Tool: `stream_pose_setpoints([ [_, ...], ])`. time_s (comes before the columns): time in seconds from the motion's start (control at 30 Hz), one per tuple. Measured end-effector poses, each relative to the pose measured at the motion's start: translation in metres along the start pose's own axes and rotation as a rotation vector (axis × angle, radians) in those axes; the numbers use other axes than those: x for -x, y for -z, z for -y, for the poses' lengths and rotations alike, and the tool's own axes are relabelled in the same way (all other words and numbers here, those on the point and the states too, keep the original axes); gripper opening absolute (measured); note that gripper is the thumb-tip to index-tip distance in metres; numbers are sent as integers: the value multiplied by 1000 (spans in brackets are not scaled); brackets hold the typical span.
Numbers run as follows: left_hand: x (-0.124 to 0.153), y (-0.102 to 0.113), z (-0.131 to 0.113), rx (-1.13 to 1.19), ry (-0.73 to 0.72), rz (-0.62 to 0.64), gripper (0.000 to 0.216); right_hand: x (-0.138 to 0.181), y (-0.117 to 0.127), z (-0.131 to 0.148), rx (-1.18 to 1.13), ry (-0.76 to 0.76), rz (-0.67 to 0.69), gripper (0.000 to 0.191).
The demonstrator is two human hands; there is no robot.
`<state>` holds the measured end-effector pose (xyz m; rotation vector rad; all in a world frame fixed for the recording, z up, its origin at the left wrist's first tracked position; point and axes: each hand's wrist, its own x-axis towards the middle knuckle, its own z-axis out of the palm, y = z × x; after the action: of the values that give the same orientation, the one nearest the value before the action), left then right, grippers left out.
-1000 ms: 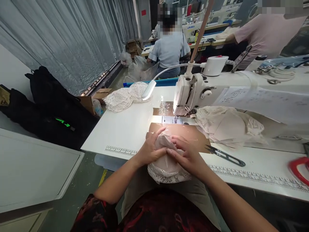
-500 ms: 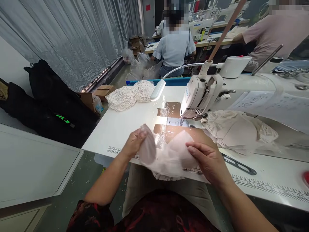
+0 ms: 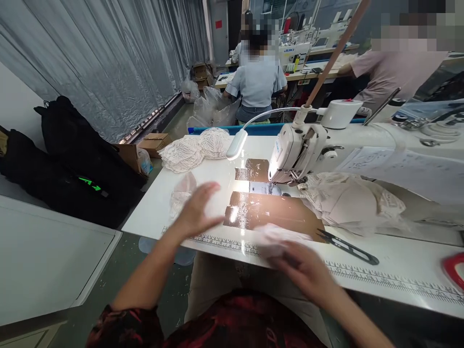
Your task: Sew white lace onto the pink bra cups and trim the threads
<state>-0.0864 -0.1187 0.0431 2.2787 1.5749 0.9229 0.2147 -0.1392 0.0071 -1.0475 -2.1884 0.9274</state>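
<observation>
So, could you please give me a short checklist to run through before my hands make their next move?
1. Left hand free: ok, it looks open, fingers spread.
2. Sheer piece lying flat: cannot tell, the left hand partly covers it.
3. Right hand gripping the pale fabric firmly: cannot tell, both are blurred.
4. Snips out of the hands: ok, they lie beyond the right hand.
5. Lamp lit: ok, brightness falls on the brown board.
6. White lace cups away from the hands: ok, they sit at the table's far left.
</observation>
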Motion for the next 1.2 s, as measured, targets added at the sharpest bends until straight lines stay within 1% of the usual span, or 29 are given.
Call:
stream_pose_setpoints([
  [0.03,4,-10,-18,150,-64,157,73,-5,-7,9,-64,6,64,20],
  [0.07,8,-20,-34,285,-90,319,77,-9,-12,17,-131,-11,93,19],
  [0.1,12,-30,-46,397,-116,448,73,-12,-15,25,-175,-15,92,18],
  [0.13,15,-38,-54,468,-104,498,64,-13,-16,31,-187,-2,61,14],
  [0.17,18,-44,-57,506,-66,500,54,-13,-14,35,-168,27,7,9],
  [0.2,21,-48,-57,513,-13,466,43,-12,-11,38,-127,73,-63,7],
  [0.27,24,-51,-50,444,110,343,28,-8,-1,38,-37,190,-225,14],
  [0.33,25,-48,-42,333,208,248,22,-4,10,34,24,276,-401,21],
  [0.4,26,-41,-40,325,256,240,18,-4,18,30,68,296,-562,23],
  [0.43,27,-37,-42,403,256,292,17,-6,20,28,86,275,-594,22],
  [0.47,27,-33,-46,533,233,393,19,-8,21,27,80,231,-572,19],
  [0.5,27,-29,-50,690,191,531,23,-11,22,25,33,167,-490,16],
  [0.57,25,-22,-59,949,104,804,34,-13,19,22,-175,-10,-188,9],
  [0.6,21,-20,-61,1010,90,875,40,-13,17,20,-314,-107,-9,8],
  [0.63,15,-20,-61,1013,108,868,44,-12,15,18,-454,-199,161,9],
  [0.67,7,-23,-59,953,147,785,48,-10,12,16,-577,-278,308,11],
  [0.7,-3,-28,-55,843,184,649,51,-7,9,14,-673,-343,422,14],
  [0.73,-15,-35,-50,701,199,500,53,-5,7,13,-746,-389,506,18],
  [0.77,-28,-44,-44,522,184,361,49,-3,5,12,-803,-418,564,22],
  [0.8,-41,-54,-37,364,119,273,44,-2,4,11,-849,-431,598,26],
  [0.83,-52,-65,-32,237,49,252,49,-2,3,10,-888,-429,613,29],
  [0.87,-61,-74,-28,142,-2,269,57,-3,2,10,-922,-423,615,31],
  [0.93,-69,-86,-27,70,-91,390,64,-4,3,8,-964,-417,595,33],
  [1.0,-64,-85,-34,159,-211,586,55,-3,5,5,-989,-406,552,34],
  [1.07,-47,-72,-43,376,-346,839,43,0,7,0,-1018,-384,507,35],
  [1.1,-37,-62,-46,511,-370,956,44,3,7,-3,-1029,-376,485,35],
  [1.13,-26,-51,-48,641,-319,1041,46,5,6,-5,-1038,-376,463,35],
  [1.17,-15,-41,-48,745,-213,1057,49,6,5,-7,-1043,-385,446,35],
  [1.2,-4,-31,-47,810,-101,1001,51,7,3,-8,-1049,-396,435,34],
])
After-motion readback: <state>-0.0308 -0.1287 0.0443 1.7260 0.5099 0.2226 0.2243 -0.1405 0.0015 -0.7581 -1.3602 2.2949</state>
